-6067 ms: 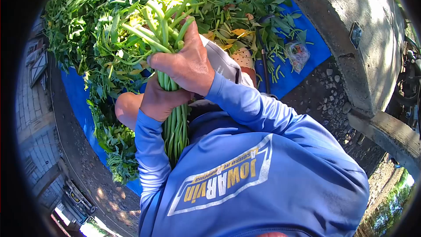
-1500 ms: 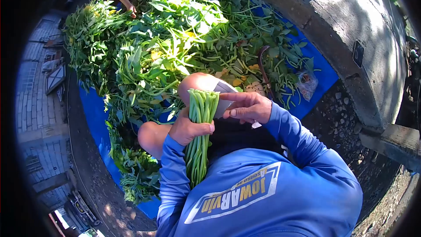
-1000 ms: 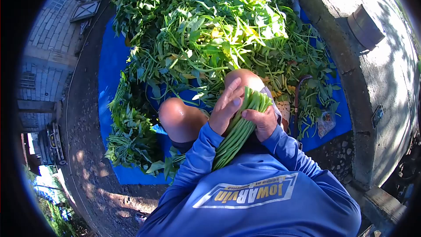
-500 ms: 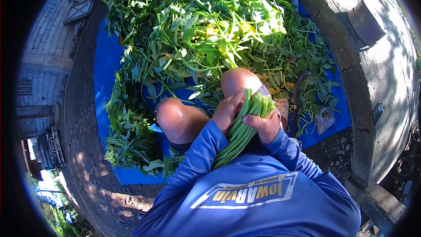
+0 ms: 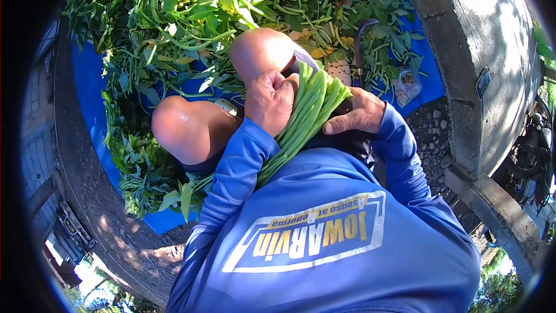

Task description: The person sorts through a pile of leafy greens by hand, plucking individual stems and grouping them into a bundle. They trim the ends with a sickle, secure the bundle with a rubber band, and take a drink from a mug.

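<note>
Our left grip (image 5: pixel 271 102) is curled closed against the green bundle (image 5: pixel 311 110); our right hand (image 5: pixel 360 113) touches it, closure unclear to us. A plastic bag (image 5: pixel 407 88) lies near the tarp (image 5: pixel 431 71)'s right corner.

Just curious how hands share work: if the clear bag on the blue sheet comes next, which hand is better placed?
Probably the right hand: it is nearer the clear bag, on the same side of the green stems. The left hand, at their other side, would reach across.
</note>
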Action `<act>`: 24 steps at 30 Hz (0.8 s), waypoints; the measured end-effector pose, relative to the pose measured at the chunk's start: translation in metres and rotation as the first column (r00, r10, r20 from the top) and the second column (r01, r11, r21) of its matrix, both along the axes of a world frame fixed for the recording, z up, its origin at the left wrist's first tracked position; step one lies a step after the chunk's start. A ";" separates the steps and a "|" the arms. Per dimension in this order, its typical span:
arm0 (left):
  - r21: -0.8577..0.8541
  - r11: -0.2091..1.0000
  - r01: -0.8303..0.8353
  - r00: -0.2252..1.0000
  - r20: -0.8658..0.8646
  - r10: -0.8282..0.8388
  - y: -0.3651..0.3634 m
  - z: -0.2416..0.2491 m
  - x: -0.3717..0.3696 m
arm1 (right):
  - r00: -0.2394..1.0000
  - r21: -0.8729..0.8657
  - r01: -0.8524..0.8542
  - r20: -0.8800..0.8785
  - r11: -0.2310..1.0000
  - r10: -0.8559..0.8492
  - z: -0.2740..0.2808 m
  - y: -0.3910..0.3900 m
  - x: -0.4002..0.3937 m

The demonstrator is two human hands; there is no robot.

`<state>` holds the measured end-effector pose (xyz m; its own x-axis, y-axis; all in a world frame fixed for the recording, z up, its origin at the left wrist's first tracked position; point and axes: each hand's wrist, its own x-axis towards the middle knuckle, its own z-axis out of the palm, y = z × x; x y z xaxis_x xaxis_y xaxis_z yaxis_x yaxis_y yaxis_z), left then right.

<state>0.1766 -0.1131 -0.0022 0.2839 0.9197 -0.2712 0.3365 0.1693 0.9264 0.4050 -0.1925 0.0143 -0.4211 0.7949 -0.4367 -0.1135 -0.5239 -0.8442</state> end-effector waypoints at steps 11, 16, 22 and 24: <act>-0.084 0.993 0.082 0.992 -0.090 -0.089 0.006 0.014 0.020 | 0.290 -0.168 0.212 -0.930 0.963 -0.226 -0.052 -0.034 0.014; 0.034 0.987 0.158 0.956 0.245 -0.162 -0.003 0.029 0.004 | 0.591 0.294 0.063 -0.781 0.954 0.202 -0.002 -0.015 0.031; 0.658 0.564 0.499 0.800 -0.099 -0.592 -0.012 0.038 -0.019 | 0.963 0.827 0.147 0.005 0.543 -0.268 0.104 0.013 -0.056; 0.112 0.920 0.376 0.790 0.480 -0.381 -0.028 -0.003 -0.030 | 0.974 0.894 0.049 0.057 0.446 -0.220 0.116 0.034 -0.088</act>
<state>0.1471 -0.1407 -0.0050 0.7014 0.7128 0.0030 -0.1191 0.1131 0.9864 0.3170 -0.1587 0.1308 -0.2744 0.8261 0.4923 0.0518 0.5239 -0.8502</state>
